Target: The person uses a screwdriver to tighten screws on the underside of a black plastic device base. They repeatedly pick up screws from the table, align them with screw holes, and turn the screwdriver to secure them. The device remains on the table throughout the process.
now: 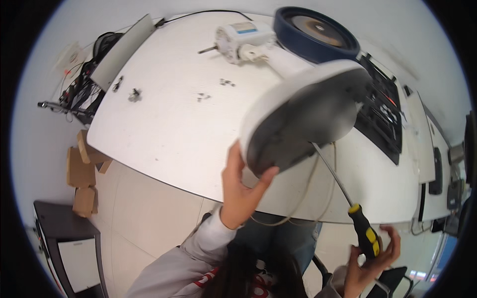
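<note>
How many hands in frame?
2: the left hand gripping the near edge of the white-rimmed grey part, the right hand at the handle of the screwdriver. No others visible.

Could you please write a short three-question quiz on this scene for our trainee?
1. Which tool is in the right hand?
2. True or false: the left hand holds the white-rimmed oval base with a dark grey underside by its edge.
3. Where is the white cylindrical motor with a metal shaft? A) on the floor; B) on the white table; C) in the left hand.

Key: 1. A black-and-yellow-handled screwdriver; 2. True; 3. B.
</note>
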A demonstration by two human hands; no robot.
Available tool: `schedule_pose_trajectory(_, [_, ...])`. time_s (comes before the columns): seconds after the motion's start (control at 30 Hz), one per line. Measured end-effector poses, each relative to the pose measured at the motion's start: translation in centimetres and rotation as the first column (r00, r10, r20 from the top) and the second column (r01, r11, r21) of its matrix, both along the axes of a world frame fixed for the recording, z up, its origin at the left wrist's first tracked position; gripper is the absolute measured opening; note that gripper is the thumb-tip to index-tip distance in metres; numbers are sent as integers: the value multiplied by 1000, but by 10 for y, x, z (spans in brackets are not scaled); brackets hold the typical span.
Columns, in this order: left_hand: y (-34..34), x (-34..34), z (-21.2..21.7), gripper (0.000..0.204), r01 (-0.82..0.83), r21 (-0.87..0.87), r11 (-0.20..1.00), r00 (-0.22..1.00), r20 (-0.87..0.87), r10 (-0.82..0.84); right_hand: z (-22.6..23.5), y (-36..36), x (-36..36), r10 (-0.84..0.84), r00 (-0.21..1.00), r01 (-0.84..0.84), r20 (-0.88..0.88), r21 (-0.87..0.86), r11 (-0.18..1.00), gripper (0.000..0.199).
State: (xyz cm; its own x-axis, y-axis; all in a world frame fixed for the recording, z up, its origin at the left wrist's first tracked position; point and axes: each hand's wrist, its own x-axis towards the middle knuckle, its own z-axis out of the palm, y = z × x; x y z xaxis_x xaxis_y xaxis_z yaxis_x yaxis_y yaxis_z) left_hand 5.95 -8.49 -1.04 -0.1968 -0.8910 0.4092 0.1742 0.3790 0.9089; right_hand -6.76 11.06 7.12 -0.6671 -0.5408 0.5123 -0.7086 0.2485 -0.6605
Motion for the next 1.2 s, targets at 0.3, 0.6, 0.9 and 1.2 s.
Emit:
schedule_pose_trajectory(0.3, [-2, 4, 4, 60, 58, 46, 997, 998, 30, -60, 0, 37, -26, 85, 990, -104, 117, 172, 979, 44])
schedule_pose_trajectory(0.6, [-3, 5, 5, 59, 96, 80, 992, 995, 24, -98, 10, 30, -17, 80, 978, -17, -192, 311, 950, 50])
schedule_pose_trajectory(0.9, [-3, 7, 6, 60, 125, 90, 988, 991, 31, -128, 4, 29, -14, 109, 952, -153, 287, 135, 979, 47])
schedule_pose_trajectory(1.2, [-4, 9, 6, 60, 126, 58, 990, 991, 47, -129, 1, 31, -13, 72, 988, -60, -133, 95, 994, 46])
